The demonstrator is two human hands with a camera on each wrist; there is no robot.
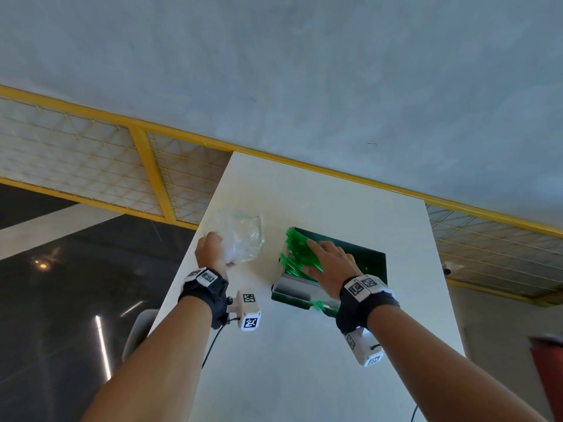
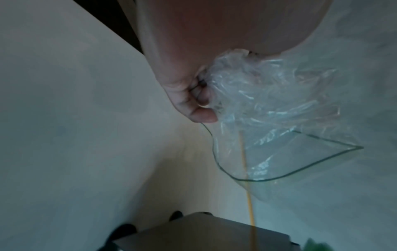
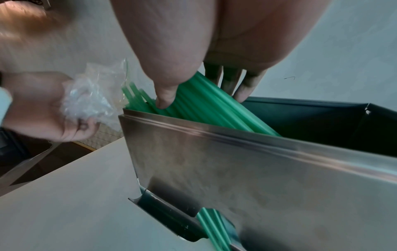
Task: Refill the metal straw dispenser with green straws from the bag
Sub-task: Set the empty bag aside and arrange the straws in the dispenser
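A bundle of green straws (image 1: 294, 251) lies slanted in the open top of the metal straw dispenser (image 1: 297, 289), with their ends sticking out over its left edge. My right hand (image 1: 327, 263) rests on the bundle with straight, spread fingers. In the right wrist view its thumb (image 3: 165, 96) presses the near side of the straws (image 3: 206, 105) and the fingers (image 3: 242, 90) reach over the far side. Left of the dispenser, my left hand (image 1: 210, 249) grips a crumpled clear plastic bag (image 1: 243, 236) that looks empty; the bag (image 2: 268, 110) hangs open from the fist (image 2: 189, 95).
The dispenser's dark lid (image 1: 356, 254) stands open behind the straws. A few straws (image 3: 212, 225) lie in the front tray of the dispenser (image 3: 247, 166). The white table (image 1: 304, 360) ends close on the left, with dark floor below; a yellow railing (image 1: 146, 166) runs behind it.
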